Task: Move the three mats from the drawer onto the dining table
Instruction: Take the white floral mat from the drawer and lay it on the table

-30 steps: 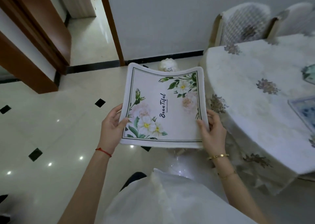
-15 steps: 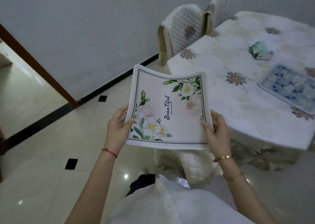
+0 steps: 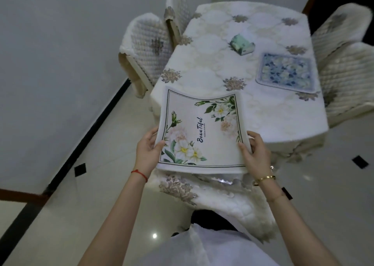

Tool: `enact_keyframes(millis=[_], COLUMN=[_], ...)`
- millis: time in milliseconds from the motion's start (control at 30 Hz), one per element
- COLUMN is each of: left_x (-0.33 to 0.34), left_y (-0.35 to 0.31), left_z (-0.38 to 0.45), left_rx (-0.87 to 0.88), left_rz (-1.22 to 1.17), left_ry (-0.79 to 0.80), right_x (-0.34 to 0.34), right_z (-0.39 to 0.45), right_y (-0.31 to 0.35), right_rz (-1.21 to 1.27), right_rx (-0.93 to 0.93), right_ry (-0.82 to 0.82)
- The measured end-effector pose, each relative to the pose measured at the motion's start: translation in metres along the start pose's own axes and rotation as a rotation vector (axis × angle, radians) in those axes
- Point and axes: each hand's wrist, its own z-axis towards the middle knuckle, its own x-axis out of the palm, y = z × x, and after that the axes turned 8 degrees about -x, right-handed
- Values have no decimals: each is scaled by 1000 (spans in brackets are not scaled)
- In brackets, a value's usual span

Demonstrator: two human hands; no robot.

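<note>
White floral mat [image 3: 202,132] held flat over the near end of the surface [image 3: 218,67], carried level for laying down. Left hand [image 3: 147,152] and right hand [image 3: 256,151] each pinch a side edge, thumbs on top. Blue mat [image 3: 286,72] already lies beyond it, far right; third mat probably not in view.
</note>
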Motion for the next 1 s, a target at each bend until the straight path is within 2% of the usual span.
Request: enact_keyframes(millis=[333,633,1000], left_x=[69,134,156], left_y=[-23,-10,26], left_z=[123,221,276], left_rx=[-13,-27,-85], left_rz=[49,146,171], left_ry=[162,245,295], right_x=[5,21,43], right_z=[91,151,167], right_y=[-39,-98,-140], right_rz=[-74,-151,-193], right_rx=[138,250,299], right_ry=[-81,-133,-172])
